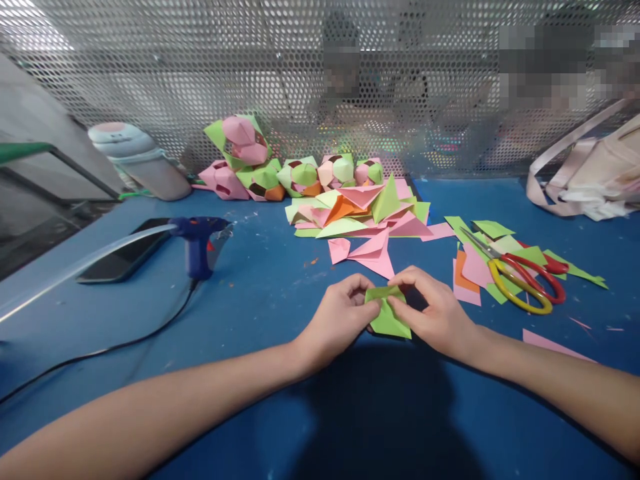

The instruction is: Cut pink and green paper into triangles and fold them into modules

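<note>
Both hands hold one small piece of green paper (pixel 391 318) above the blue table, close to my body. My left hand (pixel 343 313) pinches its left side, thumb on top and fingers behind. On the right side my right hand (pixel 434 308) grips it in the same way, with the thumb pressing near the upper middle. The paper looks creased, with a folded edge at the top. Just beyond my hands lie folded pink paper pieces (pixel 376 253).
Behind lies a pile of coloured paper (pixel 345 210), with folded paper balls (pixel 260 177) along the metal mesh. Scissors (pixel 530 280) rest on scraps at right. At left stand a blue hot glue gun (pixel 199 247) with a cord, a phone (pixel 125 253) and a bottle (pixel 145 163).
</note>
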### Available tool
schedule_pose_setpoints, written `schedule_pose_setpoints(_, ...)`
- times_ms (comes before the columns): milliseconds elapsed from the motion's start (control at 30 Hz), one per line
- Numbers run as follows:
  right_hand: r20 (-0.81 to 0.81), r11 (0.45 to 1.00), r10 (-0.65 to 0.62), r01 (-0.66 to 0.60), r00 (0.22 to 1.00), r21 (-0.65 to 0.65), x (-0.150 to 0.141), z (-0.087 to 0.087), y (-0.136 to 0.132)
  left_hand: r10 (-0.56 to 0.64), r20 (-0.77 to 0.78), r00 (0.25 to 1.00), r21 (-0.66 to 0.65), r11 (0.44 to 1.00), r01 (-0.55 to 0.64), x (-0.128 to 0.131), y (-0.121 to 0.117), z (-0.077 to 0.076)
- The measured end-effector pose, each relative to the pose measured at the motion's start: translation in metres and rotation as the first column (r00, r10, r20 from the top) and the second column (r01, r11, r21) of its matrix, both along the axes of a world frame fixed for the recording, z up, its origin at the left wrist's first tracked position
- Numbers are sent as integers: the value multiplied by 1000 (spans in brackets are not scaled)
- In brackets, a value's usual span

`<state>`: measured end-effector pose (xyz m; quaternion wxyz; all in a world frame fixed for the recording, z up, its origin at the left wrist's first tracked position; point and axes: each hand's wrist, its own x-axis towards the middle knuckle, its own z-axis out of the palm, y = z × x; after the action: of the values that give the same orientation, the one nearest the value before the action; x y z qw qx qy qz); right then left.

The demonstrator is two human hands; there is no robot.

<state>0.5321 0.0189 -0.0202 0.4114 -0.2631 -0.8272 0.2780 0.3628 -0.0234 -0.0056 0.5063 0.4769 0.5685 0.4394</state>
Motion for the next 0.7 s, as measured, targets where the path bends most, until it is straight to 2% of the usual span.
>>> schedule_pose_setpoints(200,-74,989,115,-107,991,100,1,-1,1,-12,21,1000,-2,1000,12,-3,1,-2)
schedule_pose_setpoints(267,-72,987,142,-135,987,92,2,0,0,-20,29,999,-4,1000,20,-4,1,-3)
schedule_pose_setpoints(367,-55,990,138,-138,989,0,2,2,-1,-30,26,999,-6,1000,30,-4,1,-4)
schedule_pose_setpoints(567,26,977,16,-10,1000,-211,-2,2,-2,-52,2,999,39,998,52,-3,0,-6)
schedule_pose_setpoints(700,43,968,11,1,999,-250,-3,1,-3,-45,-40,998,59,997,48,-4,0,-7)
